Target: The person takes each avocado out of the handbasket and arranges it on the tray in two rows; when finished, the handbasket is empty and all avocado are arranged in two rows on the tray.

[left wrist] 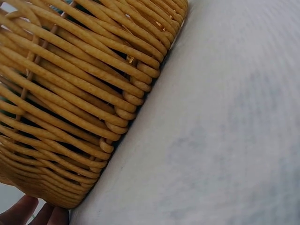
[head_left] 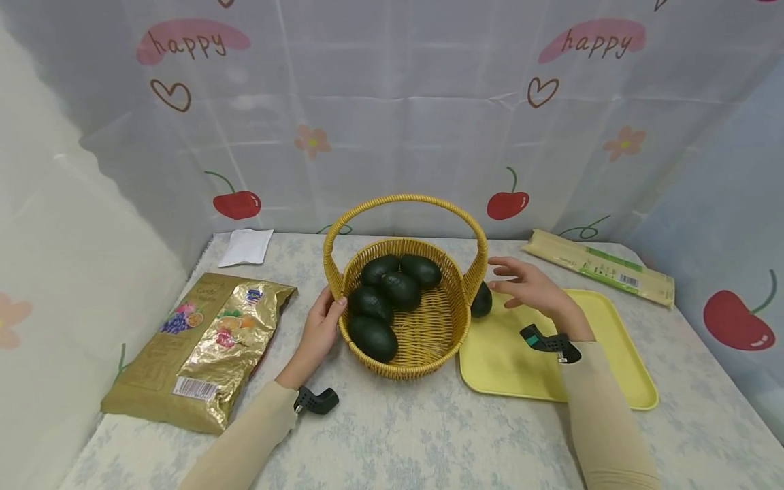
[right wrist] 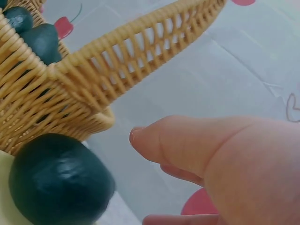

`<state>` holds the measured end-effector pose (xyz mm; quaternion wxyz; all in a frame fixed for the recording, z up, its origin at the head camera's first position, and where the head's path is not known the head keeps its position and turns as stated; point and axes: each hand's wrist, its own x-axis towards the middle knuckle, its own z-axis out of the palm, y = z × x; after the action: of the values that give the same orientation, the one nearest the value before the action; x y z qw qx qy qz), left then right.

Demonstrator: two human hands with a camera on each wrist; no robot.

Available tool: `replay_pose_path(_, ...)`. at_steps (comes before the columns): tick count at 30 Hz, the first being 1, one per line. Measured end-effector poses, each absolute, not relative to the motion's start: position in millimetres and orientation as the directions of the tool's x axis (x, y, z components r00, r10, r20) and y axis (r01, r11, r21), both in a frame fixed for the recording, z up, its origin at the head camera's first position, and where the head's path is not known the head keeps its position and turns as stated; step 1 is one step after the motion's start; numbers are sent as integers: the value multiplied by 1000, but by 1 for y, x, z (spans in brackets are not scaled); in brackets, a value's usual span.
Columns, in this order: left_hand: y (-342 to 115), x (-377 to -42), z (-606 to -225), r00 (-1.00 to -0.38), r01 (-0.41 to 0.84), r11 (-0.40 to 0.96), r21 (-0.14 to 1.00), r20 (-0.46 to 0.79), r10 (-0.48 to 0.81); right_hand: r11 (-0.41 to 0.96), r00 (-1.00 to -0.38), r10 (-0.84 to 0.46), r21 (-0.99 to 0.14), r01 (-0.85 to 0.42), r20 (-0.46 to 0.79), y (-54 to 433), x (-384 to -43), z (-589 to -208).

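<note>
A yellow wicker basket [head_left: 429, 361] with a tall arched handle stands mid-table, holding several dark green avocados [head_left: 401, 290]. My left hand [head_left: 320, 327] holds the basket's left side, thumb at the rim beside the handle base. In the left wrist view, its fingertips [left wrist: 54, 215] touch the woven wall low in the corner. One more avocado [head_left: 482, 301] lies outside, against the basket's right side on the yellow tray [head_left: 508, 381]. Just right of it, my right hand [head_left: 533, 289] hovers with fingers spread and nothing in them. The right wrist view shows a gap between thumb and avocado [right wrist: 61, 180].
A large gold fruit-printed bag [head_left: 202, 347] lies at the left, with a small white packet [head_left: 246, 246] behind it. At the back right, a long beige and green package [head_left: 603, 265] lies beyond the tray. A printed curtain [head_left: 392, 136] hangs behind the table.
</note>
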<state>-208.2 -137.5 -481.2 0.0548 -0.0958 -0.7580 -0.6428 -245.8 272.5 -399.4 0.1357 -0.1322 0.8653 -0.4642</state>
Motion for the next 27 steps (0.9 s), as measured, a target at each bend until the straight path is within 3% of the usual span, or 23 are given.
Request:
replay_pose_path(13,-137,-208,-481,-972,234,164,958,226,62,560,-901,-424,-808,-185,-88,277,-216,-355)
replay_pose_path(22,-138,-207,-481,-976,217,169,961,211,54,448,-704,-709,-793,-413,-34,236,-198,-346)
replay_pose_path(27,-137,-205,-480,-977,215,179,960,209,52,414,-658,-753,-787,-456,-14,202,-201,-356)
